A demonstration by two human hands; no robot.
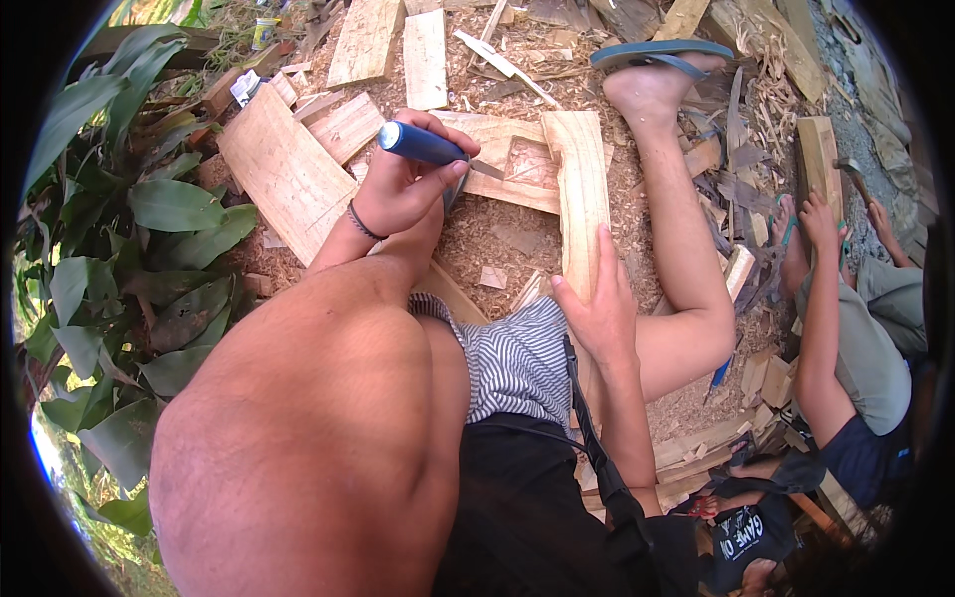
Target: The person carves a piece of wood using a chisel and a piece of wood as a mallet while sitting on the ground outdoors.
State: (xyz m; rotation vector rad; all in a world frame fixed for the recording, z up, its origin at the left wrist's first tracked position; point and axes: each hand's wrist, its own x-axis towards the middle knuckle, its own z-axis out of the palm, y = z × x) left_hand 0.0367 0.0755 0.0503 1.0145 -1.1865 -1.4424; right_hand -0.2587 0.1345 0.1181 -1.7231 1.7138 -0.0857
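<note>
My left hand (418,174) is closed around the blue handle of a chisel (423,144). The thin metal blade extends right, over a pale board (482,129) near a square recess cut in its face. A narrow, wavy-edged length of wood (582,189) lies across that board's right end and runs back toward my lap. Along its near part, my right hand (605,313) grips it, with the thumb on the left and the fingers along the right edge. My bent left leg hides most of the left forearm.
Boards (288,169) and offcuts (426,60) lie among wood shavings around me. Leafy plants (179,204) border the left side. My right foot wears a blue flip-flop (662,50). At right, a co-worker's hand (819,221) touches an upright timber (818,159) beside a hammer-like tool (854,177).
</note>
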